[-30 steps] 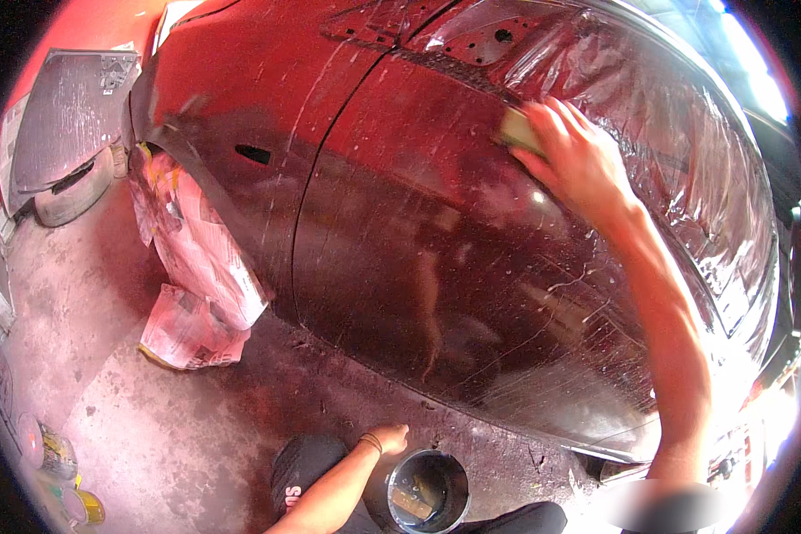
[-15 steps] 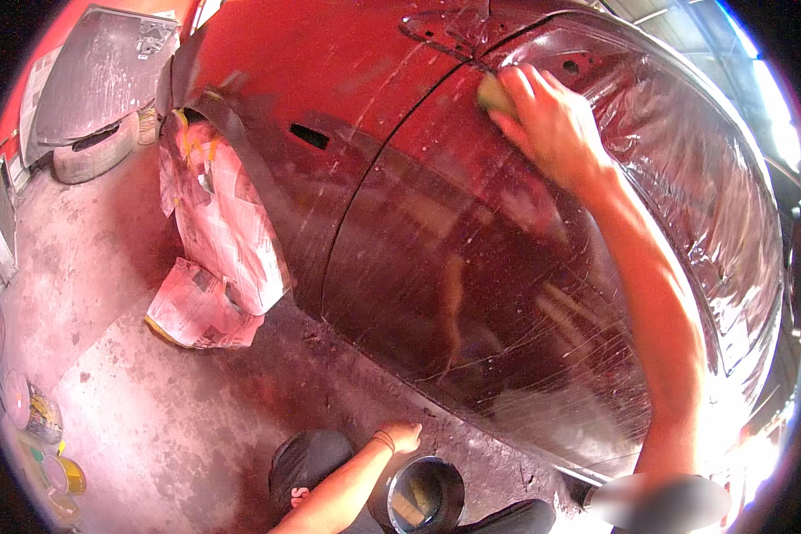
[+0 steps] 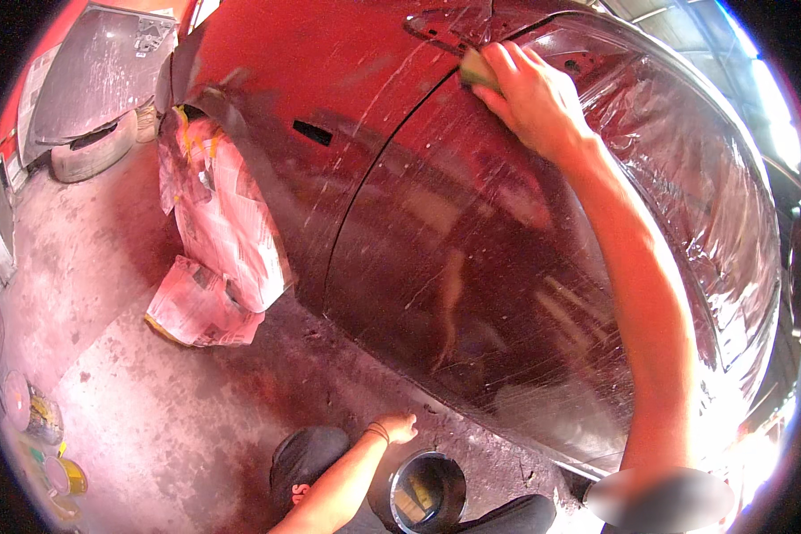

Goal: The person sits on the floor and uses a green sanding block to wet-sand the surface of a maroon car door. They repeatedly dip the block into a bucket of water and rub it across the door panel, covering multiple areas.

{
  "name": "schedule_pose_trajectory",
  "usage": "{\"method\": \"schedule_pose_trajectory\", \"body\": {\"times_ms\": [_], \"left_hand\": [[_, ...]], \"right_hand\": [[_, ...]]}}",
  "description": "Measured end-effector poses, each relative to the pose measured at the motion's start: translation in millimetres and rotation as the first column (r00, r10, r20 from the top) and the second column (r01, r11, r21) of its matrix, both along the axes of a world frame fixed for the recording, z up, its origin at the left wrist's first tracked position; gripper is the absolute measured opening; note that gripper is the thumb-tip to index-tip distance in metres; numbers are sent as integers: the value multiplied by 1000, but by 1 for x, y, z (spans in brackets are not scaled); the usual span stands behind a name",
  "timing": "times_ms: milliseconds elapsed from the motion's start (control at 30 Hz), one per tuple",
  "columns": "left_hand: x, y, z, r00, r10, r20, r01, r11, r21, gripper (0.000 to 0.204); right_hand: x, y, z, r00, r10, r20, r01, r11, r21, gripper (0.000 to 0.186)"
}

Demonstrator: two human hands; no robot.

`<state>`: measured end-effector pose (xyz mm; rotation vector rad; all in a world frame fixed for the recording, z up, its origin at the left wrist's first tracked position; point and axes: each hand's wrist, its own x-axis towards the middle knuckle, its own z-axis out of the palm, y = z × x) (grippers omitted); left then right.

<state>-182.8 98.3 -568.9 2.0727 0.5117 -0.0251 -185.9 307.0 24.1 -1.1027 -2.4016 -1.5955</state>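
High on the dark red car door (image 3: 472,267), beside the seam at its far edge, my right hand (image 3: 536,100) presses a small yellow-green sanding block or sponge (image 3: 481,71) against the panel. Its fingers wrap over the block; which of the two it is I cannot make out. The panel looks wet and glossy, with pale streaks. Low in the view, my left hand (image 3: 401,428) hangs past my knee with its fingers curled in and nothing visible in them. Just beside it stands a black bucket (image 3: 454,489) with liquid and a tan piece inside.
Paper masking (image 3: 227,240) covers the wheel on the left. Clear plastic film (image 3: 694,214) drapes over the car's windows at right. A loose grey panel (image 3: 102,76) leans over a tyre (image 3: 95,160) at the far left. Several tins (image 3: 65,476) stand on the concrete floor (image 3: 151,427).
My right hand has slid the block up and left along the door toward the seam. My left hand has shifted slightly, its fingers still curled.
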Motion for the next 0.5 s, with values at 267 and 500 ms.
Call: {"method": "schedule_pose_trajectory", "body": {"times_ms": [267, 500], "left_hand": [[-21, 15, 0, 995, 96, 36, -100, 987, 125, 51], [-18, 7, -11, 997, -13, -80, 19, 997, 71, 59]], "right_hand": [[18, -41, -15, 995, -31, -90, 33, 999, 26, 44], [14, 2, 34, 977, -88, -196, 52, 982, -179, 43]]}}
